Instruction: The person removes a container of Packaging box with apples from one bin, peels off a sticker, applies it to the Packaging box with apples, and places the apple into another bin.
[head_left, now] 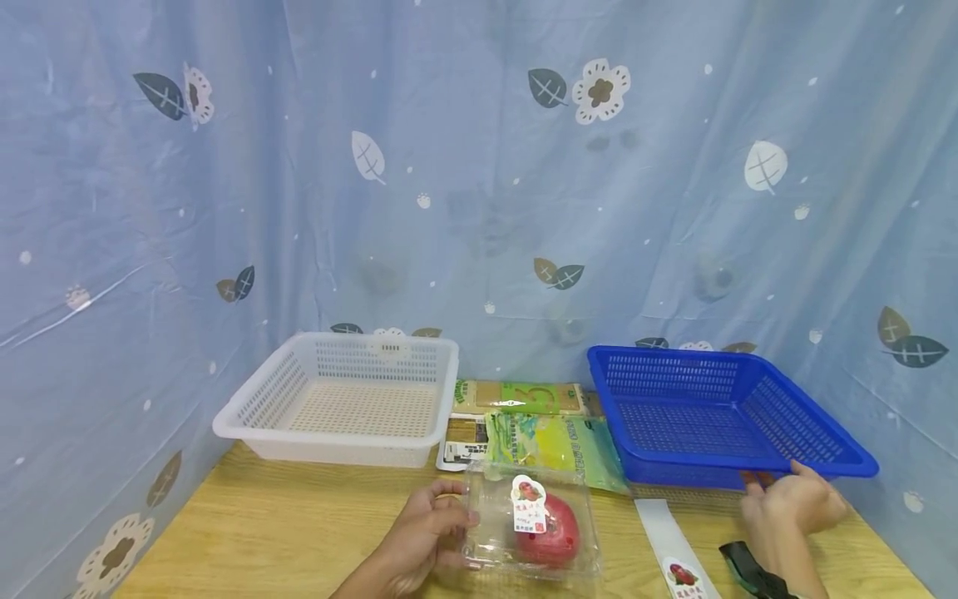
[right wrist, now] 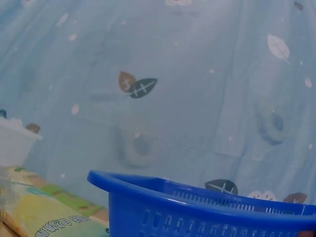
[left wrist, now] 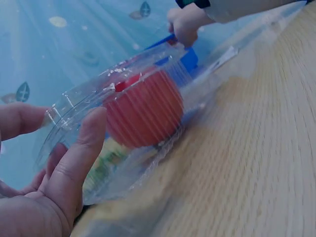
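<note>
My left hand (head_left: pixel 422 532) grips the left side of a clear plastic clamshell box (head_left: pixel 490 537), thumb in front. A round red fruit (head_left: pixel 552 545) sits inside the box, and a white label with a fruit picture (head_left: pixel 528 506) is on its lid. In the left wrist view, the fruit (left wrist: pixel 145 111) shows through the ribbed plastic wall. At the front rim of a blue plastic basket (head_left: pixel 677 462), my right hand (head_left: pixel 797 503) holds the edge, its thumb over the rim. The right wrist view shows mostly the basket's side (right wrist: pixel 197 217) and barely any of that hand.
A white basket (head_left: pixel 337 445) stands at the back left. Between the baskets lie a yellow-green packet (head_left: pixel 554 441), a brown-green packet (head_left: pixel 520 398) and a dark-and-white packet (head_left: pixel 464 437). A white label strip (head_left: pixel 666 528) lies before the blue basket. A blue curtain (head_left: pixel 479 208) hangs behind.
</note>
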The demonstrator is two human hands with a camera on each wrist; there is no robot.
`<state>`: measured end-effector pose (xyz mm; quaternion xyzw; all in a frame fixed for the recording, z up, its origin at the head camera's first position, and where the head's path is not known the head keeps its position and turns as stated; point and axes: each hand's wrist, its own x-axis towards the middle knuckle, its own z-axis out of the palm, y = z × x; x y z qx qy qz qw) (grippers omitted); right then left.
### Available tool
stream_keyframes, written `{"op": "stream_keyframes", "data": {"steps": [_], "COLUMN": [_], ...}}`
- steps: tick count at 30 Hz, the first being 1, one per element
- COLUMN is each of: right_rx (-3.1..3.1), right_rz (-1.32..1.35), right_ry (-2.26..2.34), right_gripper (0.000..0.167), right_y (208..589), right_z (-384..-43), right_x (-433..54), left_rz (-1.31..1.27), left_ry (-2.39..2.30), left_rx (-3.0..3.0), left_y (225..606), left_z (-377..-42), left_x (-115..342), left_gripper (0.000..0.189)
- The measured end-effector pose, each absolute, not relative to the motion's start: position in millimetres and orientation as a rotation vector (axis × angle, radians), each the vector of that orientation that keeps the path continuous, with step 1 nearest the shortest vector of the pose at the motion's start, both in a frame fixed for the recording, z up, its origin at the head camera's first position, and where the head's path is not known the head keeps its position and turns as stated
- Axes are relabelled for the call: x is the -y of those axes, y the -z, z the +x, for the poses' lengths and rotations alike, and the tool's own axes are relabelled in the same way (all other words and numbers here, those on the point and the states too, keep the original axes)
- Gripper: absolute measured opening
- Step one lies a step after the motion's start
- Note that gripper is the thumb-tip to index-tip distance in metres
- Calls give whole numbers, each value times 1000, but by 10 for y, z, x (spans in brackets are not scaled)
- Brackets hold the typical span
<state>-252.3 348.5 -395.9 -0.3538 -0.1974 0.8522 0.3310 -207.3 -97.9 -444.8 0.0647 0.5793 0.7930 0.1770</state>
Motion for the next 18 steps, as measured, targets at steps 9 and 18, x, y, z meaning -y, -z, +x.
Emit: {"op": "stream_keyframes", "data": {"steps": [9, 18], "right_rx": [457, 414], "right_rz": [-906, -903], "right_ry": [-2223, -2234], "right_gripper": [14, 8], "right_y": [3934, 3950], "right_z": [-2521, -2531], "right_x": [-3507, -3509], "left_rz": [262, 319], "left_ry": [-2292, -2382], "left_rx": [-1664, -1603], "left_y": [4165, 3756], "left_z": [-2173, -2385], "left_x": [886, 690], "left_gripper": [67, 59]}}
